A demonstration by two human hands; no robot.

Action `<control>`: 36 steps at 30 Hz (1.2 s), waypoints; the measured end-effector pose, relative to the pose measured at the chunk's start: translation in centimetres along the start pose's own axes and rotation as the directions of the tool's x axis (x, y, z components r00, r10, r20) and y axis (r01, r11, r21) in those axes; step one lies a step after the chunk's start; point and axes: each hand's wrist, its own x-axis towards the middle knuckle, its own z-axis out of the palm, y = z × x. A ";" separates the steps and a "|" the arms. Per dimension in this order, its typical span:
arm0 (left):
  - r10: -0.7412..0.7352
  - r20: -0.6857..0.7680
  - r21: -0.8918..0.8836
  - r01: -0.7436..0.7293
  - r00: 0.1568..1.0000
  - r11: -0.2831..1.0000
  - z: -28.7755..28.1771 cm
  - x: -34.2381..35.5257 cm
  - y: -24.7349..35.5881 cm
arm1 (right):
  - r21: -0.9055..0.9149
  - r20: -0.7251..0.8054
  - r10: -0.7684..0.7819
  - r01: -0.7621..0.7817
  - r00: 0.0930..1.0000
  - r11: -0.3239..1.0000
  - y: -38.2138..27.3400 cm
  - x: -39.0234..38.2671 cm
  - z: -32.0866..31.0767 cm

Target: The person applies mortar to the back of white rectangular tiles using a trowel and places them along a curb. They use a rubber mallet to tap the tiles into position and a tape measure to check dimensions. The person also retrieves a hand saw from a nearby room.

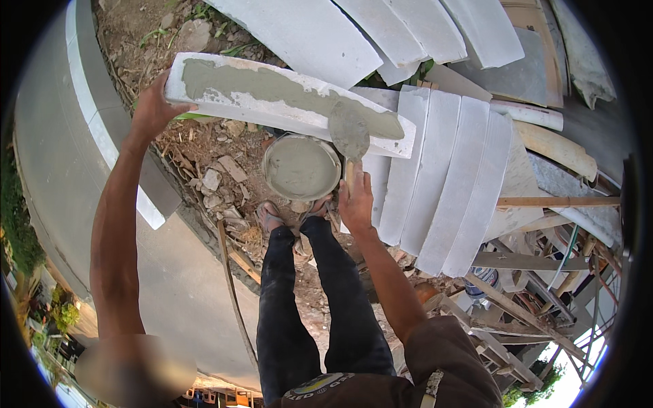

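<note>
Right hand closed round a trowel at the right end of the mortared block, left hand gripping its left end, I see the bucket between block and feet, white slabs crowding the right.

We get soft daylight with faint shadows; the sky glares white at lower right. Fisheye distortion bows straight edges inside a black rim, 1 smudge blurs the lower left, and the mortar-coated block looks crisp.
</note>
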 end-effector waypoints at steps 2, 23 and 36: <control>-0.001 0.019 -0.028 0.001 1.000 1.000 -0.1 0.1 -0.1 | -0.094 -0.038 0.064 -0.068 0.997 0.993 2.9 -0.9 -1.9; 0.008 0.034 -0.036 -0.007 0.999 0.999 -0.3 0.1 0.0 | 0.083 -0.267 0.276 -0.264 0.923 0.961 8.1 -6.8 -2.2; -0.006 0.014 -0.024 0.006 1.000 1.000 -0.3 0.0 -0.1 | 0.156 -0.223 0.316 -0.287 0.922 0.945 7.2 -11.0 0.3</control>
